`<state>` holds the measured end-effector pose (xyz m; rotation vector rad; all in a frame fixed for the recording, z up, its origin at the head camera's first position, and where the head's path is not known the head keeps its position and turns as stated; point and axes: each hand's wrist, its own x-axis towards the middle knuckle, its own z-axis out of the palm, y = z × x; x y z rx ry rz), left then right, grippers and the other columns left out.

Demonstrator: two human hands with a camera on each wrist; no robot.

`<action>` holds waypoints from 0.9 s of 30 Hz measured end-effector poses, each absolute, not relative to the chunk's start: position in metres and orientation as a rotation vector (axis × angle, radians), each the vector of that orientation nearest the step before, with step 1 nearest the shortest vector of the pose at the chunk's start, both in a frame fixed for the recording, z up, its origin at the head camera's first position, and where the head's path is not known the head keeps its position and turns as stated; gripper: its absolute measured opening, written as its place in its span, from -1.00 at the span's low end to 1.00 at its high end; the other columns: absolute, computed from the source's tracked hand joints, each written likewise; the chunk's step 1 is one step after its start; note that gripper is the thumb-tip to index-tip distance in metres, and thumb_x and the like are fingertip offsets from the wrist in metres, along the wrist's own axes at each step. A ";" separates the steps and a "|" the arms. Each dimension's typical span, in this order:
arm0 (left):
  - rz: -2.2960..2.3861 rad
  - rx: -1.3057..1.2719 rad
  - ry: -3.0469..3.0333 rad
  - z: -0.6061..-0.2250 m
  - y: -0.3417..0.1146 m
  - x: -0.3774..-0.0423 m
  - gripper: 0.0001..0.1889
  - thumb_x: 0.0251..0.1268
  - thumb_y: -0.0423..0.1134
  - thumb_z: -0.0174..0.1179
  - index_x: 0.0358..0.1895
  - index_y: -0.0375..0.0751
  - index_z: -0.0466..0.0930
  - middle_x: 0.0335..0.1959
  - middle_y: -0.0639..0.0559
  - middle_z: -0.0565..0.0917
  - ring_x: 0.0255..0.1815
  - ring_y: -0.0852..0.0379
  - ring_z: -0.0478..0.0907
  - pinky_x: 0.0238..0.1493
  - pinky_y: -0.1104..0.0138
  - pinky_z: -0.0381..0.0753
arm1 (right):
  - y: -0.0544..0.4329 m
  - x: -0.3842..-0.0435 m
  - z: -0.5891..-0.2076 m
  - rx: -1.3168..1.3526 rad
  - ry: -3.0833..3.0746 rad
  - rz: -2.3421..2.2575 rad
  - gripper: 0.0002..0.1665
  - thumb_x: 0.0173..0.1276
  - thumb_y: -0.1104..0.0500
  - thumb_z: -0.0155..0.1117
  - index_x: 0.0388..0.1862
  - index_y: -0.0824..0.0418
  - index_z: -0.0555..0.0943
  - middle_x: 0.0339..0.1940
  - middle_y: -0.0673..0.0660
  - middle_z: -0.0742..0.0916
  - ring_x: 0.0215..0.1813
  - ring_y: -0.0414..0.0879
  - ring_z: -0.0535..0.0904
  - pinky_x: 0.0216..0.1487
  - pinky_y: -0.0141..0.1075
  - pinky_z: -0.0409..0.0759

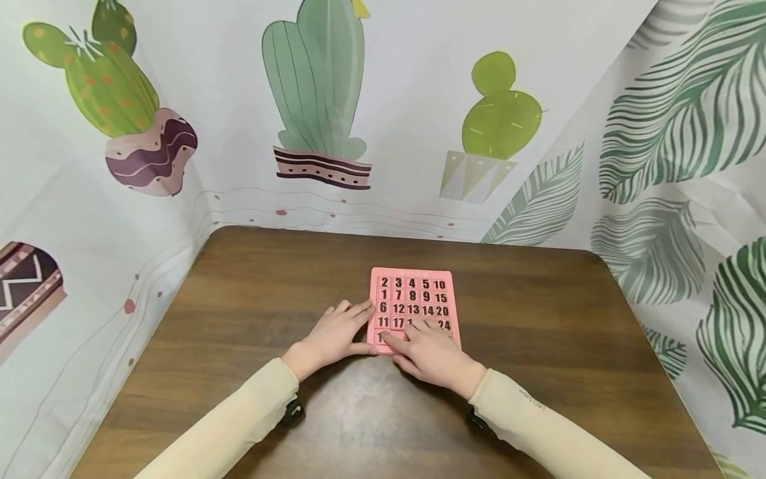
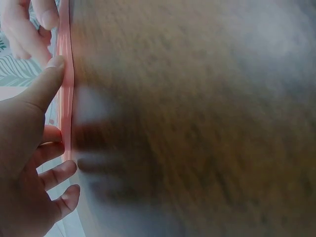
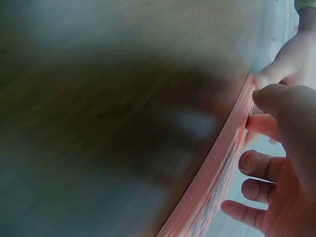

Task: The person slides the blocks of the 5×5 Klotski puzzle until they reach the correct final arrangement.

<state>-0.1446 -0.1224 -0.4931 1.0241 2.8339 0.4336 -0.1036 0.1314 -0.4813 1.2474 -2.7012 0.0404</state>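
A pink number slide puzzle (image 1: 413,296) lies flat on the table, its square tiles printed with black numbers. At its near left corner, my left hand (image 1: 335,332) holds the frame, thumb at the near edge and fingers along the left side. In the left wrist view, that thumb (image 2: 56,63) meets the pink edge (image 2: 67,94). My right hand (image 1: 437,356) lies over the near right part, index finger touching the bottom row near its left end. It hides several tiles of the two lowest rows. The right wrist view shows its other fingers (image 3: 256,165) spread above the tiles.
The brown wooden table (image 1: 287,266) extends around the puzzle on all sides. White cloth (image 1: 407,86) printed with cacti and leaves hangs behind the table and along both sides. Dark wrist devices (image 1: 293,411) sit under both cream sleeves (image 1: 239,419).
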 end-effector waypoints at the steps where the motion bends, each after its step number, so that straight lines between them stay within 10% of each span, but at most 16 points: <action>1: 0.435 1.017 2.829 -0.493 -0.122 -0.145 -0.05 0.27 0.34 0.31 0.56 -0.25 0.36 0.58 -0.14 0.37 0.27 -0.15 0.42 0.19 -0.09 0.48 | 0.129 -0.104 -0.481 1.248 -2.706 0.042 -0.50 0.51 -0.12 0.27 0.35 -0.02 0.66 -0.22 0.06 0.72 0.00 0.10 0.60 0.15 0.06 0.54; 27: 0.446 1.021 2.846 -0.491 -0.121 -0.143 -0.06 0.25 0.32 0.35 0.54 -0.24 0.39 0.58 -0.14 0.38 0.23 -0.12 0.43 0.12 -0.03 0.47 | 0.152 -0.094 -0.485 1.187 -2.689 0.063 -0.45 0.44 -0.10 0.34 0.32 0.09 0.66 -0.32 0.06 0.64 -0.20 0.03 0.53 -0.11 -0.07 0.51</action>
